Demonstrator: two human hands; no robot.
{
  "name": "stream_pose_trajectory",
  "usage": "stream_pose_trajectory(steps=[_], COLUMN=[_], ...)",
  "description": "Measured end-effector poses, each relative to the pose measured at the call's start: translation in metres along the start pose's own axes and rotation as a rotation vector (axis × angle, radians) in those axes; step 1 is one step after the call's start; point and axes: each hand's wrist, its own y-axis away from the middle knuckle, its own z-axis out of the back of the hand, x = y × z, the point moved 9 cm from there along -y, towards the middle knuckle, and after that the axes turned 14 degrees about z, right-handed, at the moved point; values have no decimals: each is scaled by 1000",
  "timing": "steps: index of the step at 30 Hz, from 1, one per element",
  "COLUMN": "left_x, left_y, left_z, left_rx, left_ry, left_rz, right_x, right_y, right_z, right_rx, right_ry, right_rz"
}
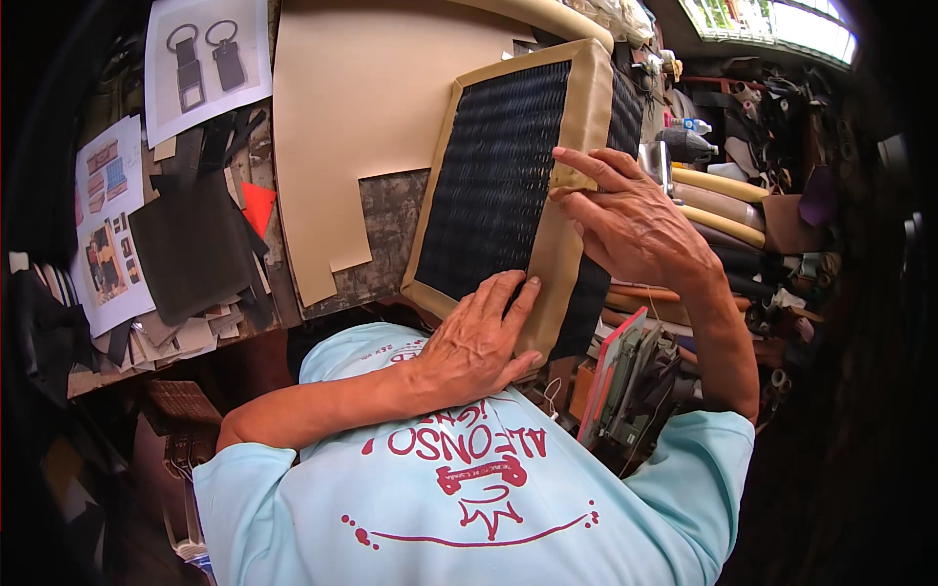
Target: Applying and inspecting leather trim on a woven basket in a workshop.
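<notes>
A box-shaped case [498, 156] leans at a tilt between my body and the worktable, its face a glossy black weave framed by tan edging. My left hand [479, 327] lies over the near end of the face, fingers stretched out onto the weave and the tan border, thumb along the edging. Higher up, my right hand [635, 205] touches the tan edging [554, 244] at the right edge, with index finger and thumb apart. The undersides of the right fingers are partly hidden. No tool shows in either hand.
A large tan sheet [362, 98] with a stepped cut covers part of the worktable [391, 220]. Left of it lie printed picture sheets [207, 63], a dark leather piece [191, 249], a red scrap [257, 207] and stacked offcuts. Material rolls [718, 205] crowd the right side.
</notes>
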Motion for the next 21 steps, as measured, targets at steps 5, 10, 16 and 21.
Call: stream_pose_trajectory(steps=[5,10,16,21], left_x=[-1,-3,-1,-1], left_y=[4,6,7,8], left_z=[-3,-5,-8,-7], left_rx=[-66,-110,-148,-160], left_ry=[-20,-17,-15,-9], left_rz=[13,17,46,52], right_x=[-13,-14,-6,-10], right_y=[10,-2,0,-6], right_z=[23,-6,-12,-15], right_rx=[-134,93,145,132], right_ry=[-98,52,161,204], right_rz=[-40,4,139,192])
